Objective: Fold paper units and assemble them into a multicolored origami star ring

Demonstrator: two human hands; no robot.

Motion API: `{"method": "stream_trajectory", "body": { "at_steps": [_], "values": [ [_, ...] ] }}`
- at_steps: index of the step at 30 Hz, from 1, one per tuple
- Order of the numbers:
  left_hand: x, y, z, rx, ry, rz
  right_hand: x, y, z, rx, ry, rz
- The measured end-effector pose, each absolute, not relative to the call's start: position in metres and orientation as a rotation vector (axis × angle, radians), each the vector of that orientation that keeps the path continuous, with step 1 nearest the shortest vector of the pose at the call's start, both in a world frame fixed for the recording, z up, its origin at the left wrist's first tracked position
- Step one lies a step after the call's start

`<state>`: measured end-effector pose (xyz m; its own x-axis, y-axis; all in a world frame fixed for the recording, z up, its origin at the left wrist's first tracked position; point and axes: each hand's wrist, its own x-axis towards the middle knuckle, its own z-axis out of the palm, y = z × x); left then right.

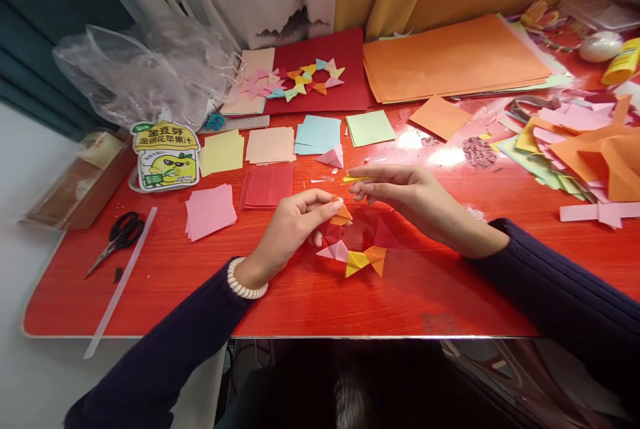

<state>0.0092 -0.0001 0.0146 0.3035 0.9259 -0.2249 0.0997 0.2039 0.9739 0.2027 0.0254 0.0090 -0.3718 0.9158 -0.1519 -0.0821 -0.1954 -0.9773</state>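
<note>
My left hand (299, 221) pinches the orange end piece of a curved chain of folded paper (357, 262). The chain hangs to the table in a part-ring of red, pink, yellow and orange pieces, with a red point at its right end. To the right and slightly above, my right hand (417, 199) holds a small yellow folded paper piece (353, 180) at its fingertips, apart from the chain. Part of that piece is hidden by the fingers. A pink folded piece (332, 156) lies just beyond, near the stacks of paper squares.
Paper squares in blue (319, 134), green (371, 128), red (269, 186) and pink (211, 212) lie around. Scissors (125, 230) and a clear strip (123, 282) sit left. Finished paper rings (300, 86) rest behind; paper scraps (590, 149) pile up at right.
</note>
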Motion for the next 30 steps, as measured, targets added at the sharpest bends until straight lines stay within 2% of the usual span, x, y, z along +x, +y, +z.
{"method": "stream_trajectory", "body": {
  "at_steps": [6,24,27,30],
  "values": [
    [0.007,0.000,0.014,1.235,1.105,0.808,0.204,0.029,0.001,-0.955,-1.194,1.786],
    [0.008,0.001,0.014,1.244,1.081,0.823,0.214,0.037,0.002,-1.004,-1.405,1.848],
    [0.008,0.001,0.014,1.254,1.072,0.810,0.217,0.041,0.002,-1.112,-1.616,1.727],
    [0.008,0.001,0.015,1.250,1.057,0.799,0.220,0.044,-0.001,-1.152,-1.942,1.415]
  ]
}}
